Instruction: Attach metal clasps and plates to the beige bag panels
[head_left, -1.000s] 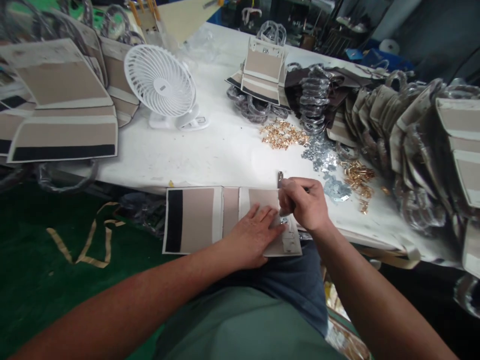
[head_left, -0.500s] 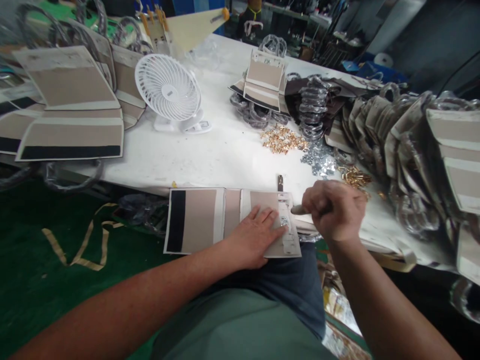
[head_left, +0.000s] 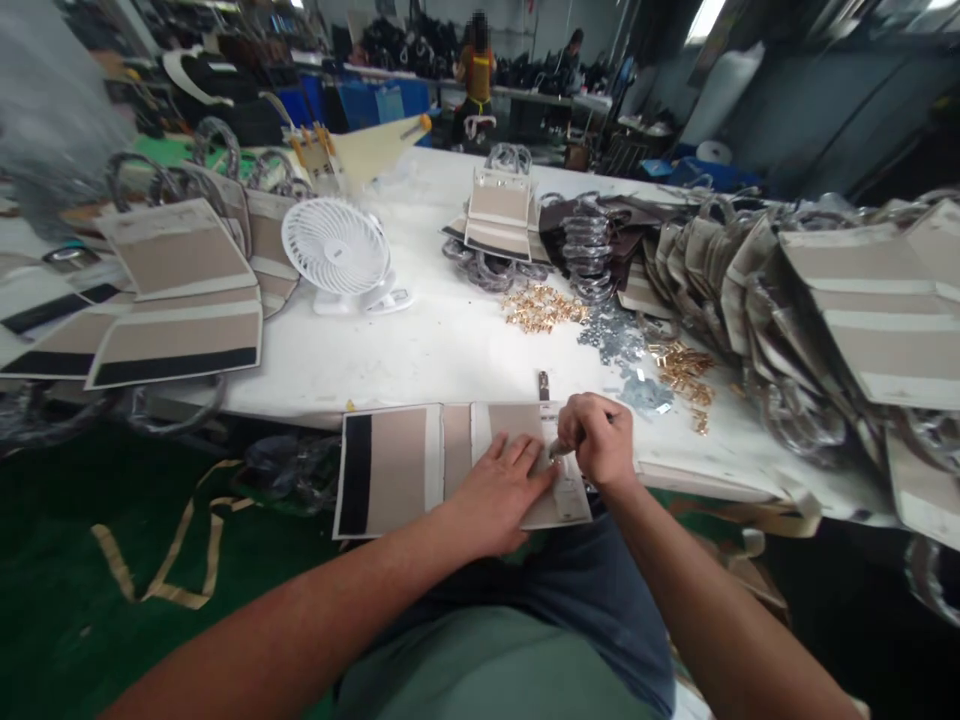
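Observation:
A flat beige, white and black bag panel (head_left: 397, 465) lies across my lap and the near edge of the white table (head_left: 420, 350). My left hand (head_left: 501, 490) rests flat on the panel's right part, fingers stretched out. My right hand (head_left: 596, 438) is closed around a small slim tool, its tip pressed at the panel's white right end beside my left fingertips. A small dark metal piece (head_left: 543, 384) lies on the table just beyond the panel.
Heaps of gold fittings (head_left: 536, 308) and silver fittings (head_left: 615, 335) lie beyond my hands. A white desk fan (head_left: 337, 250) stands left of centre. Stacked bag panels (head_left: 176, 320) sit at left, rows of bags with wrapped handles (head_left: 817, 300) at right. People stand far back.
My right hand swung out to the right, then came back onto the panel's right end with the tool. The camera tilted up, showing more of the room. My left hand stayed put.

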